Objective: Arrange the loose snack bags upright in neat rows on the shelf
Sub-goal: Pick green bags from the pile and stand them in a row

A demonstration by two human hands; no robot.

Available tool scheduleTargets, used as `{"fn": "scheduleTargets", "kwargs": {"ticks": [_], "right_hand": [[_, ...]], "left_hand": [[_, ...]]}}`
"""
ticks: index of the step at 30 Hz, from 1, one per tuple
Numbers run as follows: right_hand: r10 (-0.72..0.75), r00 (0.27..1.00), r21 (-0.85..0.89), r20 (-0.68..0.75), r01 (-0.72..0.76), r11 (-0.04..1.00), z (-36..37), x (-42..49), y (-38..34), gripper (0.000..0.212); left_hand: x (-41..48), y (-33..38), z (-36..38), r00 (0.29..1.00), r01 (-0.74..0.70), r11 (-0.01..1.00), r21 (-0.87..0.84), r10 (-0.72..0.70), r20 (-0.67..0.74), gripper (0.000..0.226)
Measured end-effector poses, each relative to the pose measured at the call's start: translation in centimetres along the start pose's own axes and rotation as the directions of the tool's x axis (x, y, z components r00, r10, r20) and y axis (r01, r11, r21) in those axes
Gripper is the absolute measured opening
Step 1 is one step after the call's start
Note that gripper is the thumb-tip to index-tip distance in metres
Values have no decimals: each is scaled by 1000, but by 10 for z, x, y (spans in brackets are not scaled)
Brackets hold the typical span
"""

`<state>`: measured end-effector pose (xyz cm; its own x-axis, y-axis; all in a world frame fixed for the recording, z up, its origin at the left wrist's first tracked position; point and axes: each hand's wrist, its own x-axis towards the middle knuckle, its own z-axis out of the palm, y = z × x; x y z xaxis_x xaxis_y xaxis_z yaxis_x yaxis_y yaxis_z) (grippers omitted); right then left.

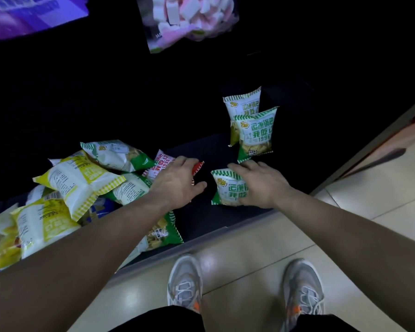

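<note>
Two green-and-white snack bags [255, 133] stand upright one behind the other at the right of the dark bottom shelf [201, 149]. My right hand [259, 182] grips a third green bag [225, 188] near the shelf's front edge. My left hand [177, 180] lies over a red-and-white bag [162, 164] at the edge of a loose pile, fingers curled on it. The pile [82, 183] of yellow, green and blue bags lies flat and jumbled on the left half of the shelf.
A bag of pink and white marshmallows [189, 20] hangs above, with a purple package [29, 15] at the upper left. My two grey shoes [185, 283] stand on the tiled floor just in front of the shelf edge. A shelf side panel runs along the right.
</note>
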<state>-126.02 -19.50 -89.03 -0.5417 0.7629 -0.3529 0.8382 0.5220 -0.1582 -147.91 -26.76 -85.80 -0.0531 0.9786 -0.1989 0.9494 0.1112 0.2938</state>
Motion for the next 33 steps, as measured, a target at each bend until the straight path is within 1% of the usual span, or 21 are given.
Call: {"fn": "scheduleTargets", "kwargs": {"ticks": [3, 8, 9, 11, 13, 15, 17, 19, 21, 23, 24, 26, 29, 31, 33], "right_hand": [[-4, 999, 4, -39, 4, 1000, -1, -3, 0, 93], [-3, 999, 36, -49, 4, 999, -25, -20, 1, 93], [1, 999, 49, -54, 1, 999, -29, -25, 1, 93], [13, 997, 93, -79, -6, 996, -34, -35, 1, 93], [26, 993, 143, -117, -9, 990, -37, -44, 1, 93], [40, 988, 182, -150, -12, 983, -39, -49, 4, 91], [46, 982, 200, -183, -8, 980, -41, -53, 9, 89], [59, 976, 214, -212, -12, 977, -41, -57, 15, 90], [110, 960, 258, -257, -42, 965, -37, -61, 22, 93], [227, 923, 364, -310, -105, 925, -31, -65, 31, 98], [290, 904, 408, -313, -148, 901, -27, -66, 37, 101], [368, 893, 409, -260, -244, 879, -18, -70, 51, 103], [407, 908, 375, -99, -345, 860, -1, -75, 71, 92], [411, 911, 367, -34, -371, 853, 10, -78, 81, 87], [408, 913, 359, -12, -377, 854, 22, -81, 89, 81]], "left_hand": [[2, 1, 1, 1000, -13, 1000, -28, 13, 6, 80], [0, 18, -12, 989, -151, 987, -48, 151, -7, 90], [0, 23, -14, 984, -178, 983, -41, 178, 0, 89], [0, 34, -15, 974, -225, 974, -10, 225, -5, 79], [0, 44, -14, 972, -236, 971, 17, 237, -7, 72], [2, 54, -14, 972, -234, 972, 29, 234, 10, 73], [5, 65, -15, 970, -240, 971, 5, 240, 29, 77], [11, 75, -15, 976, -210, 976, -56, 212, 39, 74], [18, 83, -13, 987, -154, 984, -85, 157, 25, 70], [28, 87, -9, 996, -84, 989, -122, 84, -11, 71], [34, 88, -7, 998, -52, 987, -150, 48, -32, 72], [51, 90, -3, 998, 3, 978, -209, -18, -68, 74], [82, 99, 5, 991, 45, 963, -266, -76, -106, 77], [102, 110, 14, 988, 69, 951, -301, -106, -110, 78], [120, 119, 27, 988, 84, 932, -354, -124, -91, 77]]}}
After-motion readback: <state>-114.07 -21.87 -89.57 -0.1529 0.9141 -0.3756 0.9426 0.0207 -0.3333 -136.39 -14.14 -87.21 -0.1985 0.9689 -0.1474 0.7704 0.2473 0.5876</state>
